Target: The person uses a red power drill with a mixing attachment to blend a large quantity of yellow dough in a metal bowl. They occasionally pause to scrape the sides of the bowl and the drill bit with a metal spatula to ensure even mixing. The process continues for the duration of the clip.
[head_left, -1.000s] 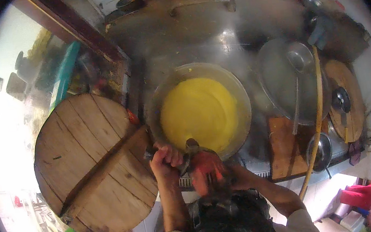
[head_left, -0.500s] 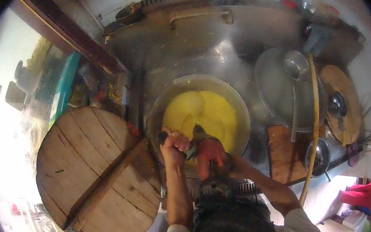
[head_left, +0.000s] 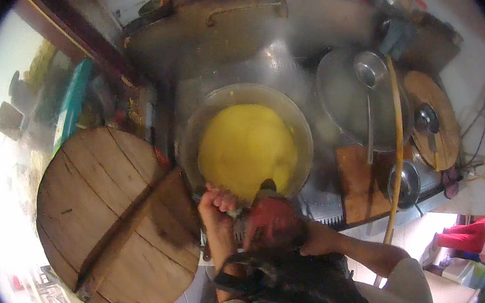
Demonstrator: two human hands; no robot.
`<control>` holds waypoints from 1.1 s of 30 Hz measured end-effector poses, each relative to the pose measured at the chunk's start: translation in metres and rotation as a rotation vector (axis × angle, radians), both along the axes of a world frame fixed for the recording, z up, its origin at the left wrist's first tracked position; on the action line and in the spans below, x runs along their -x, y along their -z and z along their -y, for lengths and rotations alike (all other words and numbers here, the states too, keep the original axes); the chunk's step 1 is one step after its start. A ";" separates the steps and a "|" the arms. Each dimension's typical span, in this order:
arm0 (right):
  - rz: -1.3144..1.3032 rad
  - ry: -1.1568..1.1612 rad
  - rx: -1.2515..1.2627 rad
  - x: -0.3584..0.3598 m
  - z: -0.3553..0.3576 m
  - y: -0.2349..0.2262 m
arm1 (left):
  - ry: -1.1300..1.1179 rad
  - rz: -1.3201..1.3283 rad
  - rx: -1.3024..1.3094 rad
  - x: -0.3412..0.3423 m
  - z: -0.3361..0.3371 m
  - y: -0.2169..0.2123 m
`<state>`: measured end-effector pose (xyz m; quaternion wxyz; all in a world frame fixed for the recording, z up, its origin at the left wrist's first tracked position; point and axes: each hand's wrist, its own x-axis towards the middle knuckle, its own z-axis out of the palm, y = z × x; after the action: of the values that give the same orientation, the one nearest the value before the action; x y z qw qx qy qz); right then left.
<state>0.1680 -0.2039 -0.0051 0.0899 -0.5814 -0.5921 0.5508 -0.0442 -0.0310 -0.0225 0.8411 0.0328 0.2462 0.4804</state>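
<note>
1. The big metal bowl point(head_left: 308, 143) of yellow batter point(head_left: 246, 148) sat on the steel worktop point(head_left: 300, 29), at the middle of the view, straight ahead of the person.
2. The left hand point(head_left: 217, 203) was clenched over the bowl's rim at about 7 o'clock, fingers curled inward around what looked like a small pale thing, too blurred to name.
3. The right hand point(head_left: 272, 217) was closed around a reddish thing with a dark tip at about 6 o'clock of the bowl; whether it was a tool's handle or a cloth could not be told.
4. Judged from this, the step in hand was working the batter at the near rim, with one hand steadying the bowl. The next move would call for a firm hold on the rim and a steady stroke.
5. The dark tip pointed toward 12 o'clock, into the batter; the reddish thing's long axis ran from 6 to 12.
6. A round wooden lid point(head_left: 112, 222) lay at 9 o'clock, touching or just beside the bowl.
7. At 3 o'clock stood a metal lid point(head_left: 346, 108) with a ladle point(head_left: 369, 72) on it, then a smaller wooden lid point(head_left: 438, 121).
8. A yellow hose point(head_left: 396, 132) crossed that side.
</note>
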 end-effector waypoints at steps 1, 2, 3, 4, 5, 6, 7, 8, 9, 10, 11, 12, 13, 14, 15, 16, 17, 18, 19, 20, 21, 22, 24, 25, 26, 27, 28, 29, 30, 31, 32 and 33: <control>-0.008 -0.021 0.145 0.003 0.003 -0.001 | -0.050 -0.041 0.011 0.013 0.005 -0.003; -0.048 -0.160 0.137 0.012 -0.023 -0.049 | -0.119 -0.096 0.014 0.028 0.010 -0.009; -0.061 -0.161 0.139 0.018 -0.024 -0.051 | -0.174 -0.133 0.025 0.037 0.015 -0.014; -0.080 -0.172 0.136 0.023 -0.024 -0.051 | -0.211 -0.156 0.043 0.047 0.020 -0.021; -0.096 -0.179 0.130 0.027 -0.025 -0.050 | -0.245 -0.176 0.058 0.054 0.021 -0.027; -0.093 -0.214 0.148 0.029 -0.028 -0.050 | -0.277 -0.196 0.074 0.058 0.024 -0.031; -0.094 -0.249 0.158 0.031 -0.035 -0.051 | -0.308 -0.196 0.066 0.059 0.026 -0.034; -0.095 -0.281 0.169 0.031 -0.040 -0.051 | -0.335 -0.197 0.059 0.058 0.028 -0.037; -0.110 -0.265 0.183 0.029 -0.042 -0.050 | -0.359 -0.198 0.052 0.057 0.030 -0.039; -0.130 -0.251 0.196 0.025 -0.044 -0.047 | -0.343 -0.337 -0.007 0.056 0.030 -0.043; -0.202 -0.210 0.149 0.022 -0.043 -0.039 | -0.336 -0.348 -0.044 0.055 0.032 -0.045; -0.277 -0.176 0.101 0.019 -0.041 -0.031 | -0.327 -0.360 -0.081 0.051 0.033 -0.043; -0.400 -0.105 -0.002 0.014 -0.031 -0.010 | -0.309 -0.365 -0.116 0.043 0.035 -0.042; -0.520 -0.029 -0.107 0.008 -0.023 0.007 | -0.294 -0.360 -0.087 0.030 0.037 -0.047; -0.471 0.016 -0.096 0.004 -0.016 0.013 | -0.304 -0.376 -0.052 0.017 0.043 -0.049; -0.419 0.063 -0.090 0.001 -0.013 0.017 | -0.311 -0.386 -0.022 0.003 0.047 -0.050; -0.431 0.134 0.005 -0.008 -0.002 0.033 | -0.319 -0.398 0.014 -0.011 0.052 -0.050; -0.444 0.216 0.095 -0.018 0.010 0.050 | -0.276 -0.381 0.002 -0.024 0.058 -0.048; -0.469 0.289 0.174 -0.026 0.023 0.066 | -0.233 -0.364 -0.009 -0.034 0.064 -0.046; -0.494 0.342 0.230 -0.031 0.034 0.077 | -0.203 -0.387 -0.043 -0.042 0.071 -0.043; -0.508 0.378 0.262 -0.033 0.043 0.085 | -0.173 -0.405 -0.077 -0.049 0.076 -0.040; -0.525 0.399 0.280 -0.031 0.048 0.087 | -0.140 -0.430 -0.109 -0.054 0.079 -0.039; -0.521 0.392 0.270 -0.029 0.050 0.092 | -0.120 -0.416 -0.084 -0.059 0.079 -0.041; -0.521 0.385 0.255 -0.024 0.046 0.091 | -0.104 -0.411 -0.079 -0.060 0.076 -0.045; -0.515 0.363 0.229 -0.021 0.040 0.090 | -0.110 -0.411 -0.052 -0.061 0.073 -0.050; -0.508 0.346 0.208 -0.017 0.033 0.089 | -0.122 -0.427 -0.068 -0.061 0.067 -0.055; -0.497 0.329 0.180 -0.015 0.023 0.091 | -0.134 -0.442 -0.083 -0.060 0.060 -0.060; -0.482 0.315 0.146 -0.014 0.011 0.091 | -0.140 -0.451 -0.105 -0.061 0.052 -0.064; -0.471 0.312 0.123 -0.014 0.006 0.090 | -0.147 -0.473 -0.108 -0.062 0.045 -0.065; -0.456 0.306 0.099 -0.015 -0.002 0.092 | -0.155 -0.496 -0.111 -0.064 0.038 -0.066; -0.442 0.306 0.091 -0.014 -0.004 0.091 | -0.173 -0.523 -0.113 -0.063 0.032 -0.066; -0.432 0.300 0.076 -0.015 -0.011 0.093 | -0.165 -0.503 -0.142 -0.061 0.025 -0.063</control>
<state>0.1832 -0.1931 -0.0978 0.2731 -0.5347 -0.4453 0.6643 0.0169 -0.0558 0.0406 0.7070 0.1897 0.4150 0.5403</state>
